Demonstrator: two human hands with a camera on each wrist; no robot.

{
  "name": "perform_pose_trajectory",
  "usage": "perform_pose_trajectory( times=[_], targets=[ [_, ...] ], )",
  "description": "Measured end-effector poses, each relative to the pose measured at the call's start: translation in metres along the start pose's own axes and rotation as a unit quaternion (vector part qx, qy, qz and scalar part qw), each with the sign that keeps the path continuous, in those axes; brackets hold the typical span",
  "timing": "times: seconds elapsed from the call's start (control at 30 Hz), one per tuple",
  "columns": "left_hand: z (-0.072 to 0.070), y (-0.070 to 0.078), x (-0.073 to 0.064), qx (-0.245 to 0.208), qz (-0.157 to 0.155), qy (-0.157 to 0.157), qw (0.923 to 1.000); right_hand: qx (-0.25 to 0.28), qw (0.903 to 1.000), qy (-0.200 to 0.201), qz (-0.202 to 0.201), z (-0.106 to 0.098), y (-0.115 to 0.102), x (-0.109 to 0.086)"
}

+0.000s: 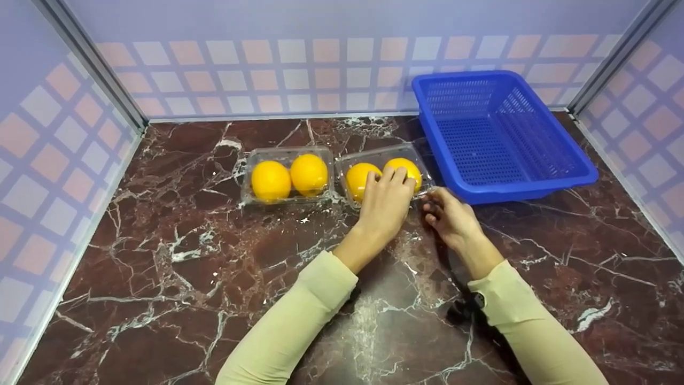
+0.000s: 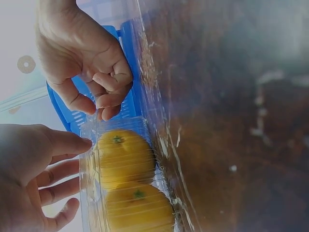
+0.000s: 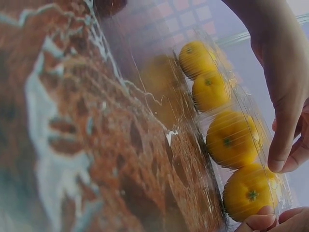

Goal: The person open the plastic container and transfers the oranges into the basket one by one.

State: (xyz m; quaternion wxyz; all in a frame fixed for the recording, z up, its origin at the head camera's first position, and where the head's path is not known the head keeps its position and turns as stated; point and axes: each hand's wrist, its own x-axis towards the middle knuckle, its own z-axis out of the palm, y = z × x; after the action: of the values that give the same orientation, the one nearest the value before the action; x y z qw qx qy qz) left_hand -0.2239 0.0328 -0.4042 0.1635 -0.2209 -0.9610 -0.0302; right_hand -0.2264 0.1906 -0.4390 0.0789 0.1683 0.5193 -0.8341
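Two oranges, a left one (image 1: pixel 361 179) and a right one (image 1: pixel 409 170), lie in a clear plastic fruit box (image 1: pixel 374 155) in front of me. My left hand (image 1: pixel 387 200) rests over this box from above, its fingers spread along the lid in the left wrist view. At the box's front right corner, my right hand (image 1: pixel 451 219) pinches the plastic edge between thumb and curled fingers. A second clear fruit box (image 1: pixel 278 153), its lid down, stands just to the left with two more oranges, one (image 1: pixel 271 182) beside the other (image 1: pixel 309 175).
A blue plastic basket (image 1: pixel 534 190) with slotted walls stands at the back right, close beside the right-hand box. Tiled-pattern panels (image 1: pixel 299 59) rise behind and at both sides of the dark marbled tabletop (image 1: pixel 160 299).
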Motion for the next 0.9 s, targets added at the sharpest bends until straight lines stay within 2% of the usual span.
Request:
perform_pose_trajectory(
  times=[0.37, 0.7, 0.9],
  targets=[
    [-0.0006, 0.0021, 0.0034, -0.011, 0.001, -0.013, 0.9999, 0.017, 0.9996, 0.023, 0.009, -0.0006, -0.0005, 0.0015],
    [-0.0004, -0.0018, -0.0002, -0.010, -0.002, 0.012, 0.9999, 0.012, 0.9991, 0.034, 0.022, 0.0051, -0.0005, 0.0004],
    [-0.0011, -0.0057, 0.0003, -0.036, -0.002, 0.017, 0.9992, 0.004, 0.9988, 0.042, 0.024, 0.0068, -0.0016, -0.0014]
  ],
)
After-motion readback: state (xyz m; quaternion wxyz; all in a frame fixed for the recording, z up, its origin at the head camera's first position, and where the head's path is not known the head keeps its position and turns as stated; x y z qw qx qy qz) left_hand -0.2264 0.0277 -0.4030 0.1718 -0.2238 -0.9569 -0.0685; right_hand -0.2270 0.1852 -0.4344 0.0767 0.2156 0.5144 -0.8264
